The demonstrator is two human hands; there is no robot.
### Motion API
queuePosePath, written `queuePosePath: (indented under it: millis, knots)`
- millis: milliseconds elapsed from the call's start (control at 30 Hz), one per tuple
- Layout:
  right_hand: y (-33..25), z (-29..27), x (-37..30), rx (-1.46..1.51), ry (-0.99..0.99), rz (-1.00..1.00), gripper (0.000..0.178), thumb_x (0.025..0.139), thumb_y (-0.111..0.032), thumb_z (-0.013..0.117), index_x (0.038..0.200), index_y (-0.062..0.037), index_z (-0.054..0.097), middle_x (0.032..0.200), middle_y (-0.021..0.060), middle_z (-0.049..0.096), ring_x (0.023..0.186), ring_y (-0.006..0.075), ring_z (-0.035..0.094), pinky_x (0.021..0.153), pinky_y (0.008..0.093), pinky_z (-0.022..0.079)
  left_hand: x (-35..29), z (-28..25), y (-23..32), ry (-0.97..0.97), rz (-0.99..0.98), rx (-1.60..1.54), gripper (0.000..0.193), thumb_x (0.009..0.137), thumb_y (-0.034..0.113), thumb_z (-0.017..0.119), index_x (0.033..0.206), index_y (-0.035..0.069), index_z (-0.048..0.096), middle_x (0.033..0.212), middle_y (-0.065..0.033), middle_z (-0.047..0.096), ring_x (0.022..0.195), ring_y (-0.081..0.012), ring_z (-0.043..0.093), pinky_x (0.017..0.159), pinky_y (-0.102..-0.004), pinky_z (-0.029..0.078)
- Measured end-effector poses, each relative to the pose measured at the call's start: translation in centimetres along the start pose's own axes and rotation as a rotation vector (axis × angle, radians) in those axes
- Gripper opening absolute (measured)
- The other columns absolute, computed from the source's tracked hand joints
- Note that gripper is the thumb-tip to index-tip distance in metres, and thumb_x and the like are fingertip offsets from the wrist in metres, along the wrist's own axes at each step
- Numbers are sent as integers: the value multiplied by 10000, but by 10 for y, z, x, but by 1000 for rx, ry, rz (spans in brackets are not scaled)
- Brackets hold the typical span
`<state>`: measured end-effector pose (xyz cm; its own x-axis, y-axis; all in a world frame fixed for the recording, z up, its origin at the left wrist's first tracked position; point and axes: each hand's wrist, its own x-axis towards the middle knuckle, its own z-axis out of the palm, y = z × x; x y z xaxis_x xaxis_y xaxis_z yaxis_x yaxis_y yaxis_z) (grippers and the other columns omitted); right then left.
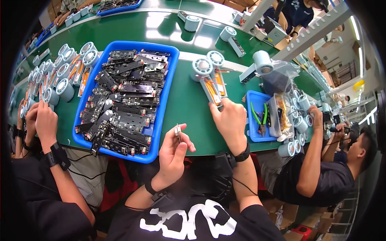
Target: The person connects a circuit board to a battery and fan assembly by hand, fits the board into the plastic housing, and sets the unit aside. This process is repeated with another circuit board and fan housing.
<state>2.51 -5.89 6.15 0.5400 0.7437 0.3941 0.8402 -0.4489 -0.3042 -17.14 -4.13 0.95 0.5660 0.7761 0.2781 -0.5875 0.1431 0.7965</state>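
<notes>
My left hand [173, 154] is raised over the near edge of the table, its fingers closed on a small circuit board [177, 131] seen nearly edge-on. My right hand [230, 120] reaches onto the table, with thumb and fingers at the lower end of a light-blue handheld fan [210, 89]. That fan has a round head and an opened handle, where orange parts and thin red wires show. A second fan head [216, 58] lies right against it. The right fingertips are partly hidden behind the back of the hand.
Left of my hands, a blue tray [164, 108] is heaped with black circuit boards. A smaller blue tray [261, 138] holds green-handled pliers [263, 120] beside a clear box [277, 116]. Many fans [64, 89] stand at the left. Co-workers' hands [45, 120] work on both sides.
</notes>
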Motion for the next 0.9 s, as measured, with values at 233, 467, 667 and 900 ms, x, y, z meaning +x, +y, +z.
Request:
queuePosePath:
  millis: [233, 467, 667, 900]
  knots:
    - [-4, -22, -79, -22, 20, -66, 370, 793, -324, 827, 712, -29, 619, 567, 123, 614, 487, 327, 606, 477, 403, 465, 6, 6, 0, 82, -58, 127, 488, 1057, 153, 543, 1483, -19, 378, 1033, -68, 525, 844, -158, 582, 793, -337, 525]
    - [19, -39, -92, 403, -170, 80, 324, 755, -222, 886, 772, -21, 633, 619, 48, 601, 501, 156, 553, 482, 291, 423, 21, 26, -5, 70, -122, 183, 483, 1029, 102, 557, 1470, -1, 391, 1053, -77, 519, 804, -137, 579, 735, -281, 510]
    - [32, -40, -53, 697, -59, 197, 222, 785, -106, 853, 890, 4, 692, 779, 49, 665, 672, 117, 593, 597, 262, 457, 46, 35, -11, 44, -172, 189, 417, 1013, 55, 532, 1417, -2, 441, 1053, -76, 525, 777, -108, 564, 693, -253, 480]
    - [37, -14, -32, 760, 80, -85, 219, 843, 21, 758, 1060, 9, 726, 891, 84, 702, 801, 142, 644, 693, 268, 494, 61, 45, -15, 46, -156, 297, 381, 1035, 106, 553, 1392, -11, 491, 1064, -88, 586, 769, -102, 571, 673, -238, 476]
